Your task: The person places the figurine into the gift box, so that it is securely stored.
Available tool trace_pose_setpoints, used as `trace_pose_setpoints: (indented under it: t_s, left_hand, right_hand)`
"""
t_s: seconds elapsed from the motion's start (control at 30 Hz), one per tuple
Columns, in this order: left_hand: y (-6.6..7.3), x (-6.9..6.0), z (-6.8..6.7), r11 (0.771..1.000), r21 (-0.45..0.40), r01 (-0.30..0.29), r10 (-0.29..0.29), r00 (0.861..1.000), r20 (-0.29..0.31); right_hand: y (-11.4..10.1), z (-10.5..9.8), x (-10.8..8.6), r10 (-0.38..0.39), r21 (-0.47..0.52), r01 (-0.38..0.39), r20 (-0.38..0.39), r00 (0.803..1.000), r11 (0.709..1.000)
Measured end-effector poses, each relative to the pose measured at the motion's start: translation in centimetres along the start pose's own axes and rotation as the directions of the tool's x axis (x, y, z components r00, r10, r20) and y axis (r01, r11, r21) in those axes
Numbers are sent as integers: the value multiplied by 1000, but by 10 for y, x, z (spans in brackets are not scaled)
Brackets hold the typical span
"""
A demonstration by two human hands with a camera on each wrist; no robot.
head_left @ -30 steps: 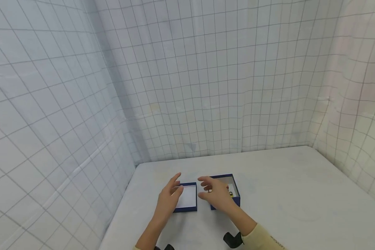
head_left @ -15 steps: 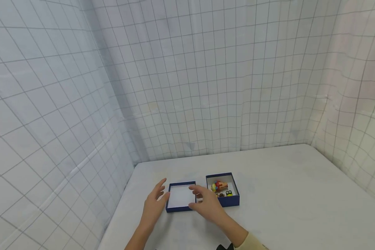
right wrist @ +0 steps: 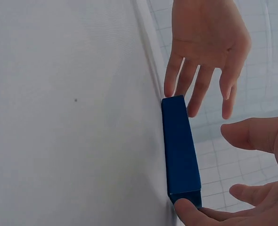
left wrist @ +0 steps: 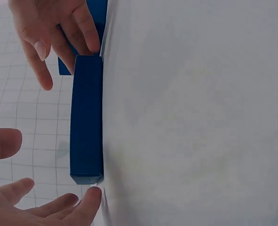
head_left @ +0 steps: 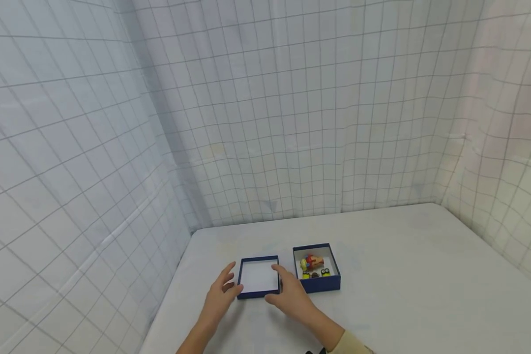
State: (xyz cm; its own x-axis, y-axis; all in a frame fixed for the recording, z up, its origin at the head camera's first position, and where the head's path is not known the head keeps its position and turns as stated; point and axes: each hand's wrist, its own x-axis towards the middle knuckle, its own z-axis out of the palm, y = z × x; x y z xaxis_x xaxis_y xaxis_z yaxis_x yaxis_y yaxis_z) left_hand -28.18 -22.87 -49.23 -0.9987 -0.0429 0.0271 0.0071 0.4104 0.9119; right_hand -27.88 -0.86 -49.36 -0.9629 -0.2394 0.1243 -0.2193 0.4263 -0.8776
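Note:
A shallow blue lid-like tray (head_left: 258, 295) with a white inside lies on the table between my two hands. My left hand (head_left: 217, 299) is at its left side, thumb and fingers spread apart. At the tray's right side is my right hand (head_left: 293, 298), also with loosely spread fingers. In the left wrist view the left fingertips (left wrist: 93, 200) come close to one corner of the tray; whether they touch it is hard to tell. In the right wrist view a right fingertip (right wrist: 185, 207) overlaps the other near corner. Neither hand grips anything.
To the right stands a deeper blue box (head_left: 320, 284) with a white inside. In it lie a red and tan toy figure (head_left: 314, 261) and small yellow figures (head_left: 325, 273). White gridded curtains (head_left: 265, 123) hang behind and beside the white table (head_left: 402, 275).
Both hands have moved left. The right hand has left the front of the toy box and come to the tray's right side. The left hand has shifted to the tray's left side.

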Motion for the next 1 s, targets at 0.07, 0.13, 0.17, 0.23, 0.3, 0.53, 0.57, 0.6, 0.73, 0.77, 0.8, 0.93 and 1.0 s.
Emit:
trace_pose_setpoints:
  t_s: [0.07, 0.13, 0.17, 0.23, 0.3, 0.53, 0.57, 0.6, 0.73, 0.77, 0.8, 0.93, 1.0]
  left_hand:
    - [-2, 1, -1, 1000, -25, 8, -7, 1000, 22]
    - [-3, 2, -2, 999, -52, 10, -8, 999, 35]
    - [-3, 2, -2, 998, -60, 13, -10, 999, 39]
    - [-4, 4, -2, 997, -74, 15, -11, 999, 48]
    - [-4, 7, -2, 997, -81, 20, -15, 998, 63]
    - [-5, 11, 2, 995, -82, 60, -53, 995, 89]
    - [-5, 11, 2, 995, -81, 63, -56, 995, 88]
    - [-5, 11, 2, 994, -80, 68, -60, 994, 87]
    - [-4, 11, 2, 993, -84, 78, -72, 994, 81]
    - [-4, 11, 3, 993, -86, 82, -75, 994, 77]
    - [-4, 11, 3, 993, -87, 83, -77, 994, 75]
    - [0, 10, 3, 993, -83, 80, -76, 996, 53]
    - [4, 9, 2, 994, -79, 71, -68, 997, 43]
  right_hand:
    - [1, 2, 2, 11, -5, -11, -5, 1000, 1000]
    - [3, 3, 3, 23, -7, -23, -8, 1000, 1000]
    - [3, 4, 4, 31, -7, -31, -9, 999, 999]
    - [4, 5, 6, 44, -4, -44, -9, 999, 999]
    - [5, 6, 7, 54, -4, -54, -10, 999, 999]
    - [5, 8, 10, 58, -11, -58, -13, 998, 998]
    - [4, 8, 10, 57, -11, -57, -12, 998, 998]
    - [4, 8, 10, 52, -10, -52, -12, 999, 999]
    - [2, 7, 9, 49, -12, -49, -12, 999, 999]
    - [2, 7, 8, 48, -13, -48, -13, 999, 999]
    - [1, 7, 8, 46, -11, -46, -14, 999, 999]
    - [0, 7, 7, 49, 0, -49, -25, 999, 999]
    - [-2, 7, 7, 49, 10, -48, -33, 998, 999]
